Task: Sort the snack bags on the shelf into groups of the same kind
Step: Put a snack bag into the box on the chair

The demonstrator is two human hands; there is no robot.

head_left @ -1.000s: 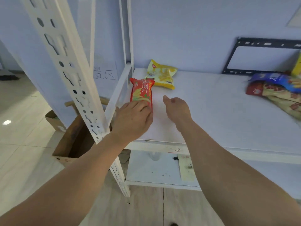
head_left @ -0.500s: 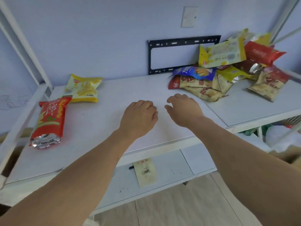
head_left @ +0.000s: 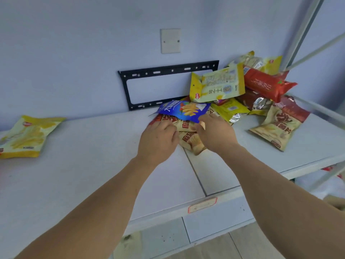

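A pile of snack bags lies at the shelf's (head_left: 89, 176) back right. A blue bag (head_left: 183, 110) tops two beige-and-red bags (head_left: 188, 140). Behind them are a large yellow bag (head_left: 218, 85), a red bag (head_left: 267, 85) and a smaller yellow bag (head_left: 230, 108). Another beige-and-red bag (head_left: 278, 128) lies apart to the right. One yellow bag (head_left: 28, 137) lies alone at the far left. My left hand (head_left: 158, 141) rests with curled fingers on the left edge of the beige-and-red bags. My right hand (head_left: 214, 133) touches the blue bag's lower right corner, its thumb on the beige bag; no grip shows.
A black metal bracket (head_left: 127, 90) is fixed to the wall behind the pile, with a white wall plate (head_left: 170, 41) above it. A white shelf post (head_left: 302, 30) rises at the right. A red-bordered label (head_left: 202, 204) sits on the shelf's front edge.
My view swung right from the shelf's left end. My left hand let go of the red bag there, and both hands moved right and forward onto the pile.
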